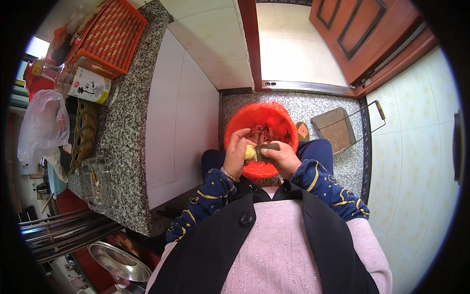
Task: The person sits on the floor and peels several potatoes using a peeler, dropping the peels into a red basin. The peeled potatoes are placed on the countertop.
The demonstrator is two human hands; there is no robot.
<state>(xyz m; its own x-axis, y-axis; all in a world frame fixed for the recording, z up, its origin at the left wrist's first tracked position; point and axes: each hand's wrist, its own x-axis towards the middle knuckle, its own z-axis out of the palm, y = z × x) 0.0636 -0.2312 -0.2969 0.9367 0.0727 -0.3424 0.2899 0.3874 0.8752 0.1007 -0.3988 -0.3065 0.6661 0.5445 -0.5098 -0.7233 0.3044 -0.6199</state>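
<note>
A pale yellow peeled piece of food [250,152], perhaps a potato, sits in my left hand [235,151], which wears a bracelet at the wrist. My right hand [283,158] grips a dark-handled tool [268,148], seemingly a peeler or small knife, whose working end is against the yellow piece. Both hands are over a round bin lined with a red plastic bag [233,117]. Dark and pinkish scraps [261,133] lie inside it. The tool's exact shape is partly hidden by my fingers.
A dustpan [334,130] with a wire handle stands right of the bin. To the left, a granite counter [126,147] holds an orange basket [110,35], a labelled bottle [90,85], a plastic bag [44,125] and a glass container [96,180]. A wooden door [363,29] stands open ahead.
</note>
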